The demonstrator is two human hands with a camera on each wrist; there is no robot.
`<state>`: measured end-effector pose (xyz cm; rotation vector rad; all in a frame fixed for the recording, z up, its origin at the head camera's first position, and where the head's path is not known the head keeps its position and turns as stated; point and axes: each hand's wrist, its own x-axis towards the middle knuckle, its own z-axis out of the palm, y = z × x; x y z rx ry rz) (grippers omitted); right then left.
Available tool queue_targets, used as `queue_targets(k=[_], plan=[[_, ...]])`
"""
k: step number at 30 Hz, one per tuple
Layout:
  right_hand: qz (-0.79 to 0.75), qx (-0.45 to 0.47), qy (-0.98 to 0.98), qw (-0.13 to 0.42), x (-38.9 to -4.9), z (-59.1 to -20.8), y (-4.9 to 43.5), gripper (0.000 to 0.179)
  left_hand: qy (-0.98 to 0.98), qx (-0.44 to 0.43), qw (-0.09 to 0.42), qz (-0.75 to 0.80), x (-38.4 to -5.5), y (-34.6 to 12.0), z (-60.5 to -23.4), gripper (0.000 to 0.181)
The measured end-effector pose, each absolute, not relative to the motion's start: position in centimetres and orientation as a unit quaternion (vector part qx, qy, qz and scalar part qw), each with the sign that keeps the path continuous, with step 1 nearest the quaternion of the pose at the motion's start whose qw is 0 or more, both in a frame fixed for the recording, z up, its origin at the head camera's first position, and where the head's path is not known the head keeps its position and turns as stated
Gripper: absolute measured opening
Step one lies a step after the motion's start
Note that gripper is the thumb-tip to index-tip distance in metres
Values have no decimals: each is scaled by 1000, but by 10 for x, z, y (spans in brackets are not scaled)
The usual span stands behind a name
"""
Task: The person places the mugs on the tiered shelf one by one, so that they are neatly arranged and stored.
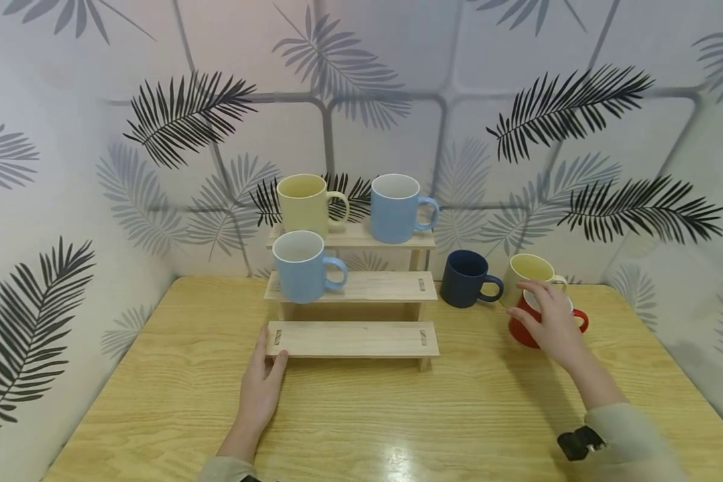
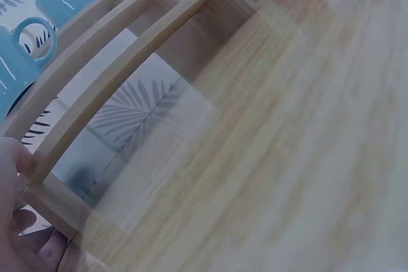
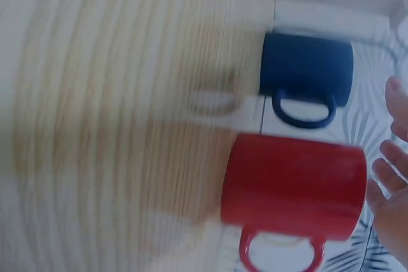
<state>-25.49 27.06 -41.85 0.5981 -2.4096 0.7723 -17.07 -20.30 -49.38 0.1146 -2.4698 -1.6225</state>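
Note:
A three-step wooden shelf rack (image 1: 352, 339) stands on the table, and my left hand (image 1: 260, 395) grips the left end of its lowest step. In the left wrist view, the thumb is on the board's edge, with curled fingers (image 2: 24, 221) beside the end support. Over at the right, my right hand (image 1: 548, 325) hovers with spread fingers at the rim of a red mug (image 3: 293, 186). Behind that mug is a yellow mug (image 1: 527, 266), partly hidden by the hand. A dark blue mug (image 1: 460, 281) stands to their left, its handle pointing right.
On the top step sit a yellow mug (image 1: 304, 207) and a light blue mug (image 1: 393, 213). Another light blue mug (image 1: 301, 273) occupies the left of the middle step. A leaf-patterned wall covering (image 1: 385, 60) rises behind the wooden table (image 1: 349, 422).

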Motion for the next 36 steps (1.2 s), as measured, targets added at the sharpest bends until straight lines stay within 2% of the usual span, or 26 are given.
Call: queue_targets(k=[3, 9, 16, 31, 36], plan=[[293, 204, -896, 264, -254, -418, 287, 49, -831, 39, 92, -548, -170, -203, -494, 68], [325, 153, -906, 223, -250, -414, 319, 46, -832, 45, 91, -546, -171, -203, -494, 69], [367, 141, -898, 197, -250, -430, 348, 41, -830, 44, 90, -549, -171, -203, -493, 69], [514, 50, -849, 113, -249, -455, 364, 40, -821, 29, 97, -562, -170, -204, -493, 70], [550, 29, -828, 106, -250, -457, 366, 26, -821, 22, 102, -561, -171, -205, -492, 68]])
